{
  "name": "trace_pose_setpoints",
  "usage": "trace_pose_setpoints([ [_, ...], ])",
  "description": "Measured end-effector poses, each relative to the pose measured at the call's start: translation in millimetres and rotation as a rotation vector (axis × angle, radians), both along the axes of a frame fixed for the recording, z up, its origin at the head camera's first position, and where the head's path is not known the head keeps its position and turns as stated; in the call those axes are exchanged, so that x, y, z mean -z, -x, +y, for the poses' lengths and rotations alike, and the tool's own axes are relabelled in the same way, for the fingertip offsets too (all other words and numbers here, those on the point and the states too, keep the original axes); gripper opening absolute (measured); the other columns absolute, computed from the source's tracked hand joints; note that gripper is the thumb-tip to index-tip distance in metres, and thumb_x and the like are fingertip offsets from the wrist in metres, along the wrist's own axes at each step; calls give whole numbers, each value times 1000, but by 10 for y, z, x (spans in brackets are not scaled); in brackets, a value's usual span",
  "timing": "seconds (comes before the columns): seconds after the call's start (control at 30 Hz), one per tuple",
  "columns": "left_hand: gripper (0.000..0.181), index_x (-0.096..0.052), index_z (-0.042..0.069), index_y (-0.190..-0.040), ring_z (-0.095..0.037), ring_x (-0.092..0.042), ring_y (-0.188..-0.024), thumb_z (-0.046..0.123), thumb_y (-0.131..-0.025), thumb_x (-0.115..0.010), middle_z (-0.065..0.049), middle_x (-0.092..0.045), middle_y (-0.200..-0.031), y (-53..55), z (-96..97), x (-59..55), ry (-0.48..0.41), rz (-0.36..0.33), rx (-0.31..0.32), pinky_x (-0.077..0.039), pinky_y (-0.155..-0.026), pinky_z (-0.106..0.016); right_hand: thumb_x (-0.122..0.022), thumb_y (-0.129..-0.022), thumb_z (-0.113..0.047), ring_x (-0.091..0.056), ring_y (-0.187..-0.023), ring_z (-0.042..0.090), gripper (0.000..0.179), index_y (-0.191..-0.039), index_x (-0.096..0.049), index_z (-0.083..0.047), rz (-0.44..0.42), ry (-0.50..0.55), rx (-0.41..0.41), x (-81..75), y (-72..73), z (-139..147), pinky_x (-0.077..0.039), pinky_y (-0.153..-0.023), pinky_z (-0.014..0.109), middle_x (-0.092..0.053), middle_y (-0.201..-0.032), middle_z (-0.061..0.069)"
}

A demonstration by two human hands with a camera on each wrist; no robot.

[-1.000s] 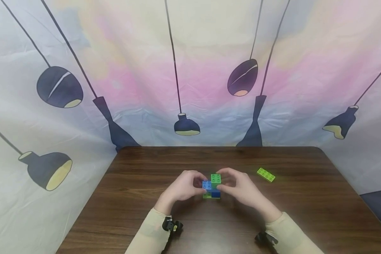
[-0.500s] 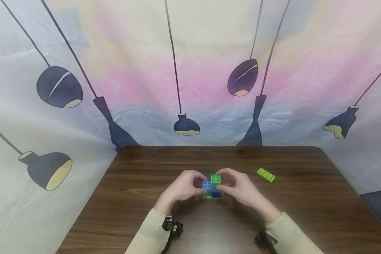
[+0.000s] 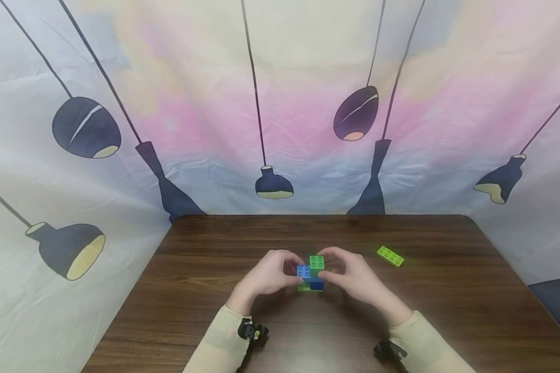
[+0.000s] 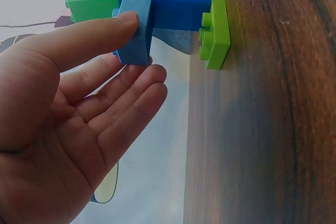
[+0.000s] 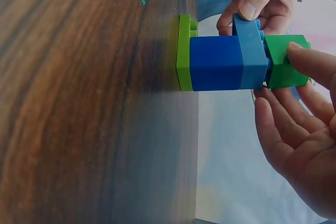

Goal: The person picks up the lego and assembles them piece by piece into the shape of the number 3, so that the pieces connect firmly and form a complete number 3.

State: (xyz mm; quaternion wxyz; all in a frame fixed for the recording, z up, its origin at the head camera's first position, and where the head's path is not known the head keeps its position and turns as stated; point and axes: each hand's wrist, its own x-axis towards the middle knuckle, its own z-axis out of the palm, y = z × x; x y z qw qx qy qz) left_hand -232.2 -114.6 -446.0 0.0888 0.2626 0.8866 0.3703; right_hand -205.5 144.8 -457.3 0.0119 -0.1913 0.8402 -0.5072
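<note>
Right hand (image 3: 354, 273) pinches the green block (image 3: 317, 262), left hand (image 3: 270, 274) pinches the light-blue brick (image 3: 303, 271) just below. Studs show between, so I'd brace left-handed and press straight down over the dark-blue block (image 3: 317, 285) underneath.

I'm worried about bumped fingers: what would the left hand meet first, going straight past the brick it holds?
Probably the right hand, which pinches the green brick opposite, though exact heights and depth are unclear.
</note>
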Motion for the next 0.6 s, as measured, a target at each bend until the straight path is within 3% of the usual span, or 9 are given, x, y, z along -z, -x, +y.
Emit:
trace_pose_setpoints([
  [0.6, 28, -78, 13, -116, -9, -68, -90, 16, -90, -89, 8, -72, -101, 4, 3, -1, -2, -6, -1, -59, -80, -31, -82, -98, -24, -75, -106, 21, 35, -129, -69, -15, 19, -27, -7, 28, 7, 6, -61, -92, 47, -75, -120, 2],
])
